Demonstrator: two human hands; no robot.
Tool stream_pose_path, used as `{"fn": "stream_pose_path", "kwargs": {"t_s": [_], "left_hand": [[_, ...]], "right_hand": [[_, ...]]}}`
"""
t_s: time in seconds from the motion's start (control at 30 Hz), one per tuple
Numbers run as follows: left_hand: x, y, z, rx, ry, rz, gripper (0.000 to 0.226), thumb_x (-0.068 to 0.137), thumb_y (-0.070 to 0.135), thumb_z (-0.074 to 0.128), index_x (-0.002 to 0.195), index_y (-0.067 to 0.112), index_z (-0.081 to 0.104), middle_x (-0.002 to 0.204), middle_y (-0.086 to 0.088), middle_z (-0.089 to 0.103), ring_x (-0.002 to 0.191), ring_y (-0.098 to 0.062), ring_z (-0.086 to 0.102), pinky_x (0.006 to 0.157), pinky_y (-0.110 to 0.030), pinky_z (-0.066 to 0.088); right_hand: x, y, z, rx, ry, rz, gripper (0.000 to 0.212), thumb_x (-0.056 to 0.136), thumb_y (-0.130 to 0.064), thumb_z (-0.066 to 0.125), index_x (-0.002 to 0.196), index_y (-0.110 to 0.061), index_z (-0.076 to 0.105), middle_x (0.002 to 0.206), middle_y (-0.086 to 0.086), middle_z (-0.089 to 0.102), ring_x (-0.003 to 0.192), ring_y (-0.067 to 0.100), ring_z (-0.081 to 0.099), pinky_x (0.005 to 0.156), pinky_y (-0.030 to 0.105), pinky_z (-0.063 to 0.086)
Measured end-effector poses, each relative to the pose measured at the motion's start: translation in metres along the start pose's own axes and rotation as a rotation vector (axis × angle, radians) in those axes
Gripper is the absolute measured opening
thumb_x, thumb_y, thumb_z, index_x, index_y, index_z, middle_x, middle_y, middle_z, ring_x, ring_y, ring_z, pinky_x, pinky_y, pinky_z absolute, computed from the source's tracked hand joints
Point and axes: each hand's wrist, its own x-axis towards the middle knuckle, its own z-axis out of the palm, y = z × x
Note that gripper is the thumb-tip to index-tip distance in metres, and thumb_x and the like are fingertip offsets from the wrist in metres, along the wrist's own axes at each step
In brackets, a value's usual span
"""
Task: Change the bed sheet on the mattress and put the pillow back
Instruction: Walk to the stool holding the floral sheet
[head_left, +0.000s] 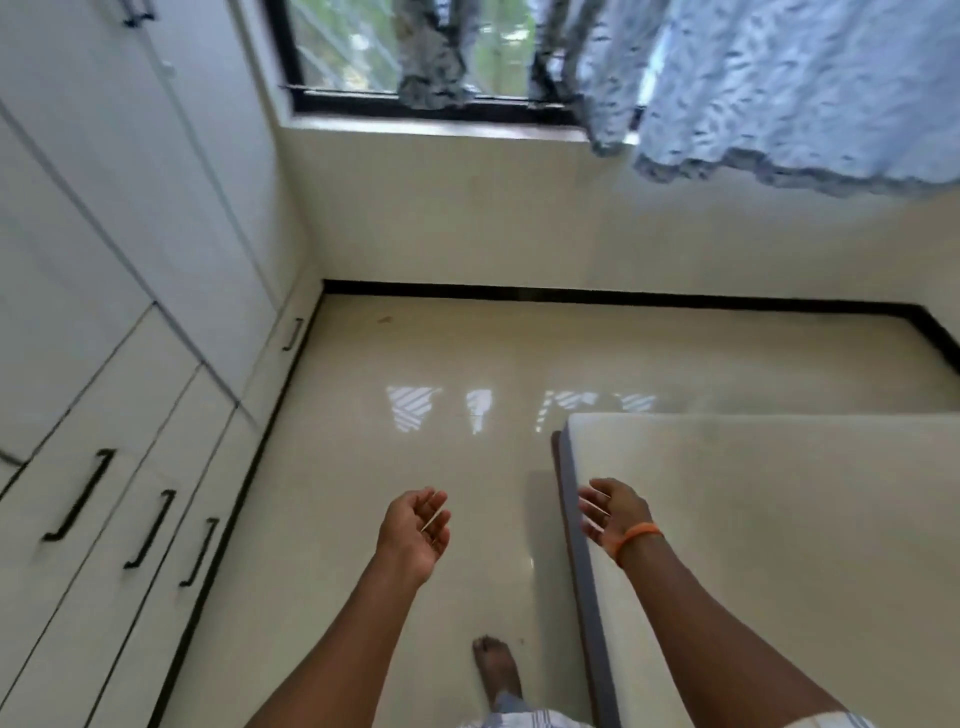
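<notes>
Both arms reach forward over the glossy floor (415, 364), palms turned towards each other. The left hand (415, 530) hangs above the floor with its fingers loosely spread and nothing in it. The right hand (613, 512), with an orange band (636, 538) at the wrist, is likewise apart and holds nothing; it hovers over the near edge of the mattress (779, 519).

The mattress lies at lower right, bare and cream on top with a grey side band, and its right and near parts run out of the picture. A pale blue patterned sheet (805, 93) fills the upper right, apart from both hands and well above the mattress; blur softens its dark ruffled hem, and its top and right side are cut off, so how it is held up cannot be told. It hides part of the black-framed window (353, 57). Darker patterned cloth (431, 67), perhaps curtains, hangs before the glass, too smeared to name surely.

White wardrobe doors and drawers (104, 312) with black handles line the left wall. One bare foot (496, 670) stands on the floor between the arms, the leg cut off by the bottom edge.
</notes>
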Motion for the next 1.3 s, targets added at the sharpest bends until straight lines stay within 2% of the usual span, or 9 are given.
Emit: {"fn": "stream_pose_path", "kwargs": {"t_s": [0.13, 0.33, 0.43, 0.57, 0.7, 0.8, 0.9, 1.13, 1.3], "left_hand": [[-0.031, -0.067, 0.006, 0.192, -0.118, -0.055, 0.011, 0.090, 0.017, 0.054, 0.094, 0.014, 0.064, 0.092, 0.002, 0.067, 0.076, -0.014, 0.058, 0.060, -0.025, 0.042], [-0.110, -0.174, 0.008, 0.325, -0.257, -0.138, 0.016, 0.088, 0.018, 0.055, 0.097, 0.010, 0.066, 0.098, -0.001, 0.066, 0.077, -0.016, 0.058, 0.063, -0.027, 0.043], [-0.146, -0.229, 0.016, 0.390, -0.341, -0.186, 0.014, 0.090, 0.018, 0.054, 0.094, 0.010, 0.065, 0.097, -0.003, 0.066, 0.075, -0.016, 0.057, 0.065, -0.027, 0.042], [-0.186, -0.311, 0.038, 0.475, -0.402, -0.218, 0.023, 0.092, 0.021, 0.053, 0.108, 0.009, 0.065, 0.100, -0.003, 0.067, 0.079, -0.017, 0.058, 0.065, -0.028, 0.043], [-0.229, -0.399, 0.067, 0.561, -0.471, -0.247, 0.024, 0.091, 0.022, 0.054, 0.107, 0.009, 0.066, 0.104, -0.004, 0.067, 0.082, -0.018, 0.058, 0.065, -0.029, 0.043], [-0.262, -0.473, 0.097, 0.605, -0.498, -0.249, 0.021, 0.090, 0.022, 0.052, 0.102, 0.010, 0.065, 0.101, -0.003, 0.066, 0.077, -0.016, 0.057, 0.063, -0.027, 0.042], [-0.303, -0.554, 0.136, 0.611, -0.530, -0.244, 0.021, 0.090, 0.022, 0.052, 0.102, 0.011, 0.065, 0.098, -0.002, 0.066, 0.074, -0.015, 0.056, 0.062, -0.027, 0.041], [-0.396, -0.726, 0.226, 0.667, -0.649, -0.296, 0.023, 0.088, 0.022, 0.055, 0.105, 0.010, 0.066, 0.096, -0.003, 0.068, 0.072, -0.017, 0.057, 0.061, -0.027, 0.042], [-0.417, -0.827, 0.301, 0.746, -0.690, -0.303, 0.016, 0.090, 0.022, 0.054, 0.096, 0.012, 0.066, 0.090, -0.001, 0.067, 0.070, -0.016, 0.056, 0.062, -0.027, 0.042]], "right_hand": [[-0.048, 0.048, -0.088, 0.215, 0.106, -0.043, 0.008, 0.091, -0.019, 0.054, 0.085, -0.016, 0.059, 0.087, 0.001, 0.066, 0.074, 0.015, 0.058, 0.066, 0.030, 0.044], [-0.140, 0.127, -0.203, 0.406, 0.225, -0.052, 0.006, 0.086, -0.020, 0.057, 0.091, -0.017, 0.061, 0.085, -0.002, 0.067, 0.072, 0.013, 0.058, 0.065, 0.030, 0.044], [-0.182, 0.148, -0.263, 0.486, 0.275, -0.101, 0.004, 0.086, -0.019, 0.057, 0.086, -0.016, 0.061, 0.083, -0.002, 0.067, 0.071, 0.013, 0.057, 0.065, 0.030, 0.043], [-0.225, 0.170, -0.353, 0.585, 0.350, -0.145, 0.007, 0.086, -0.019, 0.058, 0.081, -0.017, 0.061, 0.080, -0.003, 0.067, 0.071, 0.013, 0.057, 0.065, 0.030, 0.043], [-0.255, 0.193, -0.450, 0.679, 0.401, -0.194, 0.008, 0.085, -0.020, 0.059, 0.078, -0.018, 0.061, 0.069, -0.006, 0.068, 0.066, 0.011, 0.057, 0.061, 0.028, 0.042], [-0.275, 0.208, -0.531, 0.752, 0.399, -0.222, 0.009, 0.085, -0.021, 0.058, 0.078, -0.018, 0.061, 0.059, -0.007, 0.068, 0.049, 0.008, 0.060, 0.055, 0.024, 0.042], [-0.298, 0.213, -0.618, 0.791, 0.405, -0.256, 0.015, 0.090, -0.020, 0.054, 0.078, -0.016, 0.061, 0.056, -0.006, 0.067, 0.041, 0.008, 0.058, 0.056, 0.023, 0.039], [-0.343, 0.209, -0.807, 0.804, 0.478, -0.313, 0.008, 0.088, -0.021, 0.058, 0.088, -0.017, 0.065, 0.075, -0.002, 0.068, 0.060, 0.012, 0.057, 0.061, 0.027, 0.042], [-0.331, 0.193, -0.925, 0.867, 0.516, -0.348, 0.009, 0.088, -0.022, 0.057, 0.089, -0.017, 0.065, 0.073, -0.002, 0.069, 0.060, 0.013, 0.059, 0.061, 0.027, 0.045]]}}
